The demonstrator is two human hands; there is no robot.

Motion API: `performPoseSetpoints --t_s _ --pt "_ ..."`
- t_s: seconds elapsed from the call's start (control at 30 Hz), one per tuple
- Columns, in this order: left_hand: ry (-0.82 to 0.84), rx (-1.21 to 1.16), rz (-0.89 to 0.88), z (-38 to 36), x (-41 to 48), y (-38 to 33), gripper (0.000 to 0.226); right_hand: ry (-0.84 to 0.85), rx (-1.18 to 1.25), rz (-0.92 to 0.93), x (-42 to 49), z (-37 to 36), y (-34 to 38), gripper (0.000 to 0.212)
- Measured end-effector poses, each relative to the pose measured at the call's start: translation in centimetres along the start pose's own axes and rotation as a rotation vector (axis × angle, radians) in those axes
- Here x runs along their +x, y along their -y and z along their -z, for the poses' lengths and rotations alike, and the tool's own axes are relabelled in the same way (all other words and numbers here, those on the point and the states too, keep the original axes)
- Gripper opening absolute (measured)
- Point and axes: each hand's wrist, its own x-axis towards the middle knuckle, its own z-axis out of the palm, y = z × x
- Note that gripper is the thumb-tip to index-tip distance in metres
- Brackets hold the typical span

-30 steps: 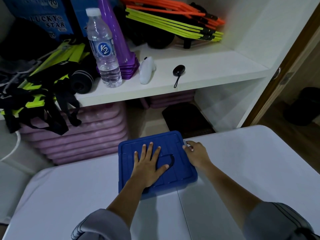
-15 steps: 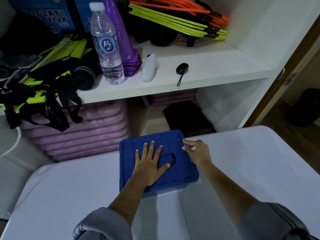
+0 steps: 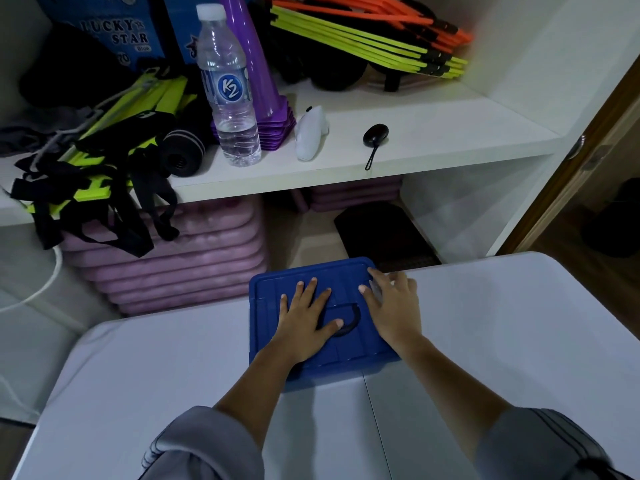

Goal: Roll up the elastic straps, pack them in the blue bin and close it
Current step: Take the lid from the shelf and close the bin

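Observation:
The blue bin [image 3: 266,317] stands at the far edge of the white table [image 3: 502,341] with its ribbed blue lid on top. My left hand [image 3: 304,320] lies flat on the middle of the lid, fingers spread, thumb by the dark recessed handle [image 3: 349,323]. My right hand [image 3: 394,306] presses flat on the lid's right side, fingers reaching its far right corner. No elastic straps are in sight; the bin's inside is hidden by the lid.
Behind the table a white shelf [image 3: 433,140] carries a water bottle [image 3: 230,88], stacked purple cones [image 3: 263,98], a white gadget [image 3: 310,133], a black tag [image 3: 374,136], yellow and orange hurdles [image 3: 363,39] and black-and-yellow straps [image 3: 90,181]. Pink mats [image 3: 180,261] sit underneath.
My right hand has moved from the lid's right edge onto its top and now lies flat. My left hand has stayed in place.

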Motion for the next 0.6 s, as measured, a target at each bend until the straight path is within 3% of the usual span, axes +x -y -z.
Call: performPoseSetpoints --t_s 0.07,0.13,0.2,0.33,0.47,0.6 --pt "-0.182 -0.151 -0.020 0.8 -0.8 0.8 0.048 0.027 -0.062 0.154 -0.3 -1.2 1.4 0.047" --pt "-0.352 -0.079 0.007 1.2 -1.7 2.3 0.035 0.134 -0.099 0.292 -0.8 -2.9 2.9 0.056" --pt "-0.439 0.011 0.088 1.7 -2.8 3.5 0.037 0.264 -0.137 0.349 -1.3 -4.2 4.3 0.068" --pt "-0.336 -0.019 0.367 2.4 -4.5 4.7 0.059 0.309 -0.247 0.393 -1.7 -5.8 5.2 0.086" --pt "-0.246 -0.371 0.400 2.5 -4.6 5.1 0.063 0.316 -0.291 0.386 -1.7 -5.7 5.1 0.079" --pt "-0.294 -0.480 0.497 2.8 -4.5 4.8 0.065 0.320 -0.287 0.382 -1.8 -5.6 5.2 0.079"
